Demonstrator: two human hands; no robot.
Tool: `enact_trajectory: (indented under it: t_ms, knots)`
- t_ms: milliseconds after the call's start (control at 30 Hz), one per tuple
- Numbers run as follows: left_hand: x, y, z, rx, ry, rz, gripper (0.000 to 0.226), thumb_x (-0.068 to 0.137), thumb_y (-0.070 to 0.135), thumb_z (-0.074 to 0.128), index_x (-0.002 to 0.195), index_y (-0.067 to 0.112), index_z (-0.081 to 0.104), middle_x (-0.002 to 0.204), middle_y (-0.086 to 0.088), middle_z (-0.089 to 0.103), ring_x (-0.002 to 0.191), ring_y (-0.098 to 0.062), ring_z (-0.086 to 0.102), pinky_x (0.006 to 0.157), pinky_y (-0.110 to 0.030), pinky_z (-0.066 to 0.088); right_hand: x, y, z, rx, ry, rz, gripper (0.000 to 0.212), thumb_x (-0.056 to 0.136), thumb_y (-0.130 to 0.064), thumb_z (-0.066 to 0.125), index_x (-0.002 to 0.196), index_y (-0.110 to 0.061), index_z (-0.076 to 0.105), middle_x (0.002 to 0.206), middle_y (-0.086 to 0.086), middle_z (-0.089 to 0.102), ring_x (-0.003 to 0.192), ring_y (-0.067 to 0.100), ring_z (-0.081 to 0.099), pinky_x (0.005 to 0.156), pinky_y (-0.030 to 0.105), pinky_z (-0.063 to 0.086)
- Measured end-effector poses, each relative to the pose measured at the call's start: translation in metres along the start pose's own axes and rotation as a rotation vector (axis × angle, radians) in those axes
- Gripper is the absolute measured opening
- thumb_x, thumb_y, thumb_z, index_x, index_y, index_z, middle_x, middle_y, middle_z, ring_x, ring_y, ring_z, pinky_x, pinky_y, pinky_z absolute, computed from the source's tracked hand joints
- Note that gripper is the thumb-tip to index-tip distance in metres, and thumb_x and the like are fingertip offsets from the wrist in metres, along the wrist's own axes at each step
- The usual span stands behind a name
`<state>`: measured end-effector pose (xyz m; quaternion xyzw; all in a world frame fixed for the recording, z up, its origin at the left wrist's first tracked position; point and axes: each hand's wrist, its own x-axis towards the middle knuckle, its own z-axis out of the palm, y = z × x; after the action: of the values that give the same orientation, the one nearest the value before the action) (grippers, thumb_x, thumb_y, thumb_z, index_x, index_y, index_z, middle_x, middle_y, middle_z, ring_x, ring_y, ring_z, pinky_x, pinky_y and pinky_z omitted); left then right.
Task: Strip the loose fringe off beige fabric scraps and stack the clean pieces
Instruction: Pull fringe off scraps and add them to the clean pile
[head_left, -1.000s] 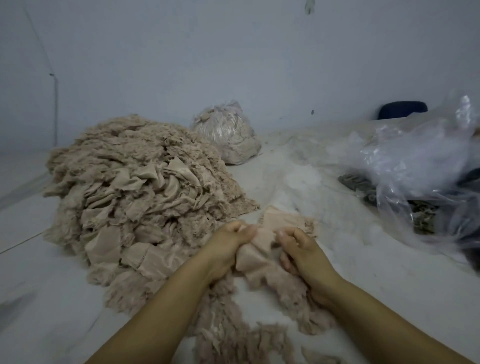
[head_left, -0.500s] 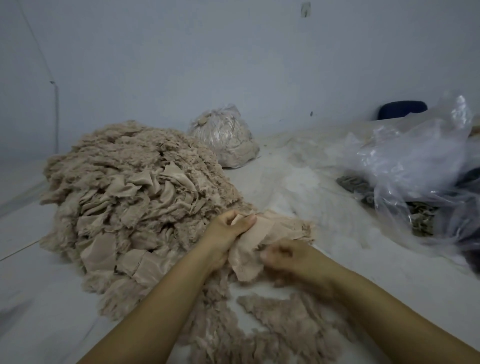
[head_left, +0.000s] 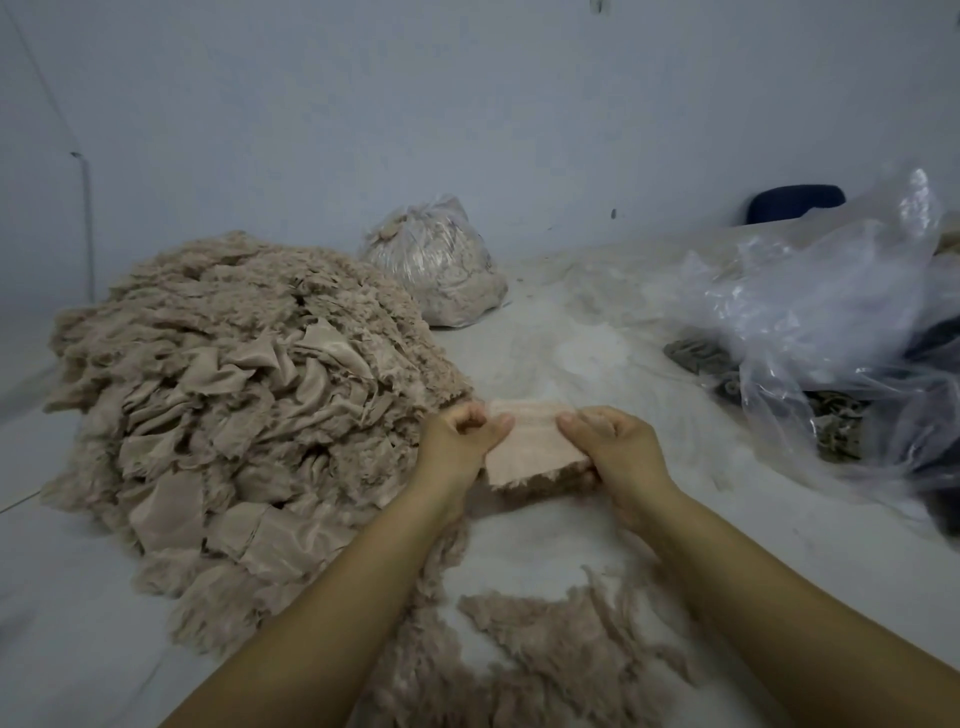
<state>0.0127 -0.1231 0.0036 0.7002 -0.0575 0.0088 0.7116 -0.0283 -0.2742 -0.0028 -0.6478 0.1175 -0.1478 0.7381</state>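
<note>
A beige fabric scrap (head_left: 530, 447) is stretched flat between both hands, just above the floor at the centre. My left hand (head_left: 460, 441) pinches its left edge and my right hand (head_left: 615, 449) grips its right edge. A fuzzy fringe still shows along the scrap's lower edge. Left of the hands rises a big heap of beige scraps (head_left: 234, 415), fringed and crumpled. Stripped loose fringe (head_left: 550, 644) lies on the floor below my forearms.
A clear bag stuffed with beige fibre (head_left: 436, 265) stands by the wall behind the heap. Crumpled clear plastic bags (head_left: 831, 322) with dark fabric inside fill the right side. A dark blue object (head_left: 795, 200) sits at the back right. Pale floor (head_left: 571, 332) lies between.
The scrap was bunched between my hands with fringe hanging from it. The fringe has dropped to the floor and my hands have spread apart, pulling the scrap flat.
</note>
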Motion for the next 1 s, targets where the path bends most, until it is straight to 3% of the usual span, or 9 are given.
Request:
enact_trajectory:
  t_ms: [133, 300, 500, 633, 700, 800, 867, 900, 1000]
  knots:
    - [0.007, -0.017, 0.006, 0.217, -0.021, 0.003, 0.028, 0.085, 0.012, 0.069, 0.062, 0.011, 0.053, 0.045, -0.001, 0.046, 0.033, -0.009, 0.039, 0.042, -0.019, 0.035, 0.019, 0.01, -0.01, -0.319, 0.078, -0.077, 0.012, 0.083, -0.022, 0.07, 0.078, -0.014, 0.064, 0.069, 0.0, 0.061, 0.07, 0.022, 0.058, 0.069, 0.033, 0.048]
    - [0.011, -0.025, 0.002, 0.168, -0.014, -0.137, 0.014, 0.084, 0.006, 0.069, 0.079, 0.009, 0.056, 0.05, -0.004, 0.05, 0.031, -0.007, 0.042, 0.035, -0.017, 0.037, 0.026, 0.024, -0.018, -0.493, 0.137, -0.125, 0.005, 0.086, -0.02, 0.061, 0.09, -0.018, 0.063, 0.083, -0.008, 0.06, 0.072, 0.006, 0.055, 0.059, 0.017, 0.04]
    - [0.028, -0.01, 0.012, 0.068, 0.04, -0.027, 0.014, 0.082, 0.004, 0.07, 0.087, 0.004, 0.057, 0.046, 0.003, 0.054, 0.035, -0.005, 0.045, 0.036, -0.017, 0.04, 0.035, 0.019, -0.018, -0.408, 0.241, -0.189, 0.005, 0.084, -0.024, 0.067, 0.085, -0.024, 0.062, 0.084, -0.007, 0.062, 0.072, 0.003, 0.054, 0.059, 0.017, 0.038]
    - [0.034, -0.01, 0.022, 0.079, 0.054, -0.172, 0.032, 0.084, 0.009, 0.07, 0.107, 0.004, 0.048, 0.069, -0.011, 0.057, 0.05, -0.015, 0.049, 0.043, -0.024, 0.043, 0.036, 0.019, -0.021, -0.597, 0.189, -0.104, 0.024, 0.086, -0.027, 0.065, 0.105, -0.018, 0.054, 0.097, 0.001, 0.056, 0.084, 0.018, 0.054, 0.07, 0.027, 0.04]
    - [0.027, -0.011, 0.018, 0.191, 0.0, -0.108, 0.03, 0.085, 0.011, 0.069, 0.107, 0.002, 0.051, 0.078, -0.013, 0.057, 0.058, -0.018, 0.054, 0.051, -0.028, 0.047, 0.028, 0.018, -0.023, -0.638, 0.18, -0.161, 0.019, 0.086, -0.027, 0.065, 0.1, -0.018, 0.056, 0.093, -0.001, 0.058, 0.083, 0.017, 0.056, 0.069, 0.027, 0.04]
    - [0.003, -0.001, -0.006, 0.413, -0.448, -0.002, 0.021, 0.078, 0.025, 0.077, 0.092, 0.018, 0.063, 0.076, 0.003, 0.061, 0.059, -0.004, 0.058, 0.054, -0.021, 0.046, 0.004, 0.01, -0.027, -0.598, -0.166, -0.184, 0.02, 0.083, -0.033, 0.071, 0.068, -0.023, 0.063, 0.063, -0.011, 0.059, 0.059, 0.002, 0.053, 0.059, 0.019, 0.039]
    - [-0.017, 0.006, -0.021, 0.796, -0.87, 0.023, 0.027, 0.067, 0.044, 0.081, 0.083, 0.035, 0.062, 0.075, 0.02, 0.06, 0.067, 0.003, 0.057, 0.06, -0.015, 0.045, -0.017, 0.004, -0.027, -0.68, -0.535, -0.066, 0.028, 0.077, -0.049, 0.073, 0.067, -0.024, 0.069, 0.061, -0.012, 0.06, 0.055, 0.001, 0.05, 0.056, 0.018, 0.039]
    - [-0.026, 0.005, -0.025, 0.946, -0.99, 0.056, 0.027, 0.066, 0.047, 0.081, 0.08, 0.037, 0.06, 0.073, 0.023, 0.059, 0.068, 0.005, 0.055, 0.061, -0.013, 0.044, -0.027, 0.001, -0.027, -0.752, -0.684, -0.022, 0.028, 0.072, -0.055, 0.075, 0.072, -0.027, 0.072, 0.065, -0.013, 0.063, 0.059, -0.001, 0.052, 0.058, 0.017, 0.04]
    - [-0.038, -0.005, -0.032, 1.012, -0.998, 0.089, 0.013, 0.08, 0.032, 0.074, 0.081, 0.036, 0.062, 0.069, 0.024, 0.058, 0.062, 0.007, 0.052, 0.057, -0.008, 0.039, -0.043, -0.005, -0.027, -0.953, -0.906, -0.021, 0.022, 0.067, -0.051, 0.08, 0.075, -0.033, 0.071, 0.074, -0.018, 0.064, 0.067, -0.008, 0.055, 0.062, 0.009, 0.042]
